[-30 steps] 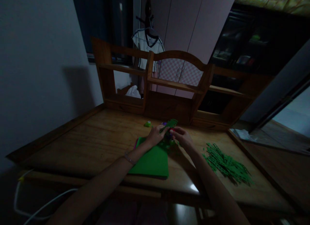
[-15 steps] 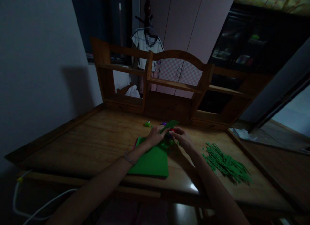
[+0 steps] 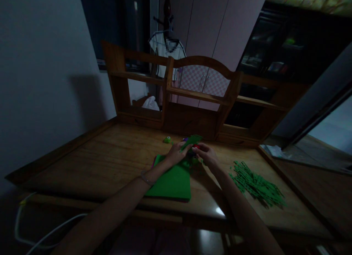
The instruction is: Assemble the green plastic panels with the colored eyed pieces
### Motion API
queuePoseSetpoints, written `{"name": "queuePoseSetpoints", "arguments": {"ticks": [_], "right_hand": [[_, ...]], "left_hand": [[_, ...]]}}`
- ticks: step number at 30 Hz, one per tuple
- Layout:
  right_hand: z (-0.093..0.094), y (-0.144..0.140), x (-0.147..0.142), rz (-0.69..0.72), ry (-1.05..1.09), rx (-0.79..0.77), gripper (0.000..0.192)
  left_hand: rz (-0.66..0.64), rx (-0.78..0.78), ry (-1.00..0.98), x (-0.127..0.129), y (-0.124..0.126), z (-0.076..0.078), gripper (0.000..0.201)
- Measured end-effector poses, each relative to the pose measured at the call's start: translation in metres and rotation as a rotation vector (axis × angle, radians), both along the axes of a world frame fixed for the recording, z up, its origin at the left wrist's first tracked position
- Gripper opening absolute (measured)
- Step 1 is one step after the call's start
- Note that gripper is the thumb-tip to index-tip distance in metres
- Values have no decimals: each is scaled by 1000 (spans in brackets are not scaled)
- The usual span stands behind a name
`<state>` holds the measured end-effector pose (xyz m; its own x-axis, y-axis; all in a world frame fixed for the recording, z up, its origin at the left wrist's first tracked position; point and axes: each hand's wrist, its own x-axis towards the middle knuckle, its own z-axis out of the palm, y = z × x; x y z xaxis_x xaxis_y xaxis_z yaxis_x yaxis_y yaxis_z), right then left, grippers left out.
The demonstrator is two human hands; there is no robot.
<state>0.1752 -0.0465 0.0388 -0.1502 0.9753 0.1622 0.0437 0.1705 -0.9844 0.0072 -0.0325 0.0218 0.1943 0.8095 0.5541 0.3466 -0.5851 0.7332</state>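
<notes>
item: dark cabinet [image 3: 275, 46], upper right; behind its glass i count a green object and pale and reddish items, too dim to name.
item: wooden shelf unit [image 3: 199, 95], at the desk's [image 3: 110, 163] far edge; through its lower left opening i see a white bundle [image 3: 150, 103].
item: green piece [image 3: 194, 139], above the desk beyond the green sheets [image 3: 172, 183]; the left hand [image 3: 176, 154] has its fingers closed on it.
item: red item [image 3: 196, 146], beside the green piece; the right hand [image 3: 208, 156] pinches it between thumb and fingers, which mostly cover it.
item: purple thing [image 3: 185, 139], half hidden behind the left hand.
item: green strips [image 3: 255, 183], heaped at right.
item: green figure [image 3: 167, 139] with one round eye, near the left hand.
cut off: both forearms, at the lower edge.
</notes>
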Motion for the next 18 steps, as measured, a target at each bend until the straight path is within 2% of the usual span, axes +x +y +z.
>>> {"name": "queuePoseSetpoints", "arguments": {"ticks": [10, 18], "right_hand": [[-2, 2, 2, -1, -9, -11, 37], [-6, 3, 2, 27, 7, 11, 36]], "left_hand": [[-12, 59, 32, -1, 3, -3, 29], [-10, 21, -6, 0, 3, -4, 30]]}}
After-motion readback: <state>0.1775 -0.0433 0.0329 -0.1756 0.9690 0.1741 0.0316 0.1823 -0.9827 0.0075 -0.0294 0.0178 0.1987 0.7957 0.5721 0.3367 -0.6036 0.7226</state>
